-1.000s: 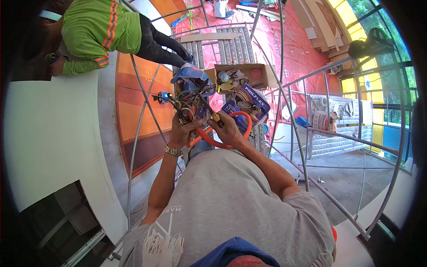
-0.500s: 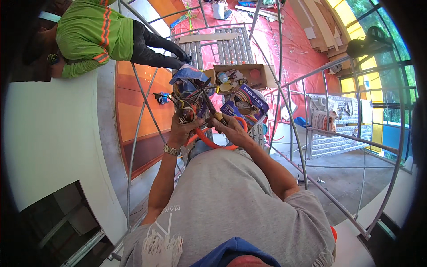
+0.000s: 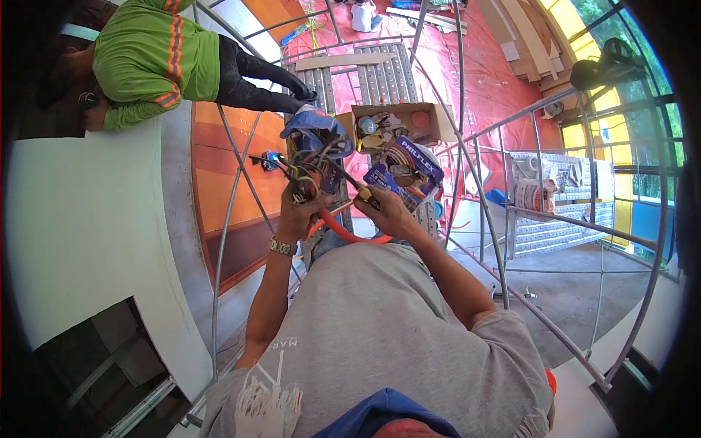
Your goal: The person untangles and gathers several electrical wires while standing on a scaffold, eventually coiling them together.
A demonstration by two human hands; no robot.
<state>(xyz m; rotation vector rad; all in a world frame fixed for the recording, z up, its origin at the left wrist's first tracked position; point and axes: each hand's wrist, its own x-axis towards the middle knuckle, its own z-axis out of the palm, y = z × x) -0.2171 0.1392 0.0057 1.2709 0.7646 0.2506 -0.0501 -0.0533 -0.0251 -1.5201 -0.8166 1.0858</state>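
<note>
My left hand [image 3: 298, 213] grips the end of an orange flexible hose [image 3: 345, 233] from which a bundle of coloured wires [image 3: 305, 172] sticks out. My right hand [image 3: 388, 213] holds a screwdriver [image 3: 349, 182] by its yellow and red handle, the thin shaft pointing at the wire ends. Both hands are close together in front of my grey shirt. A metal watch [image 3: 281, 247] sits on my left wrist.
An open cardboard box [image 3: 432, 115] of small parts and a blue and white wire coil pack [image 3: 410, 169] lie just beyond my hands on a metal plank. Scaffold rails [image 3: 467, 241] surround me. A person in a green shirt [image 3: 157, 55] crouches at the upper left.
My hands stay together at the wire bundle, drifting slightly lower and right in the picture. The person in green has shifted a little to the right.
</note>
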